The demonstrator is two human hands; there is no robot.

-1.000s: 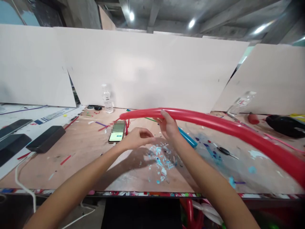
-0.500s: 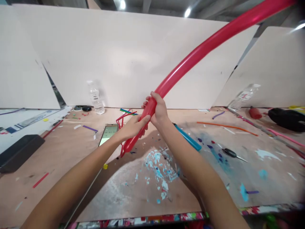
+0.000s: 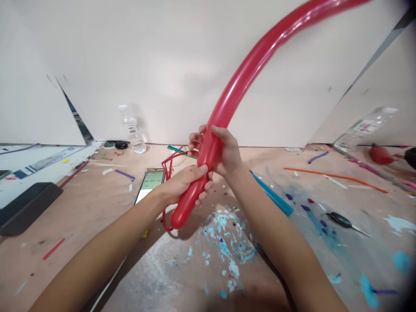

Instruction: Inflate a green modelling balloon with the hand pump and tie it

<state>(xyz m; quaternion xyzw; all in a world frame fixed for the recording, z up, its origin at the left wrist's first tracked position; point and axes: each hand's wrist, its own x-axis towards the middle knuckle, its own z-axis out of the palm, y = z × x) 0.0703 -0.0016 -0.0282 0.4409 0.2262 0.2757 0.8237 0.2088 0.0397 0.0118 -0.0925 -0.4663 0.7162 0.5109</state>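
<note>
A long red modelling balloon (image 3: 240, 84) slants from the lower middle up past the top right of the view, bending to the right. My left hand (image 3: 188, 182) is closed around its lower part, with the thumb pressed at a narrowing between two sections. Just above, my right hand (image 3: 224, 149) grips the balloon with its thumb in front and fingertips showing on the far side. Below my left hand the rounded lower end points down over the table. Thin red uninflated strips (image 3: 168, 167) dangle beside and behind my left hand.
A phone (image 3: 149, 184) with a timer lies behind my left wrist. Clear bottles (image 3: 132, 130) stand by the white panel. Small scissors (image 3: 346, 222), a blue balloon (image 3: 273, 195), an orange strip (image 3: 334, 178) and a black box (image 3: 29, 208) are on the paint-spotted table (image 3: 107, 225).
The view has tipped down and a little left. The balloon's lower end is fuller and plumper, with a pinch now showing at my left thumb. My hands are closer together.
</note>
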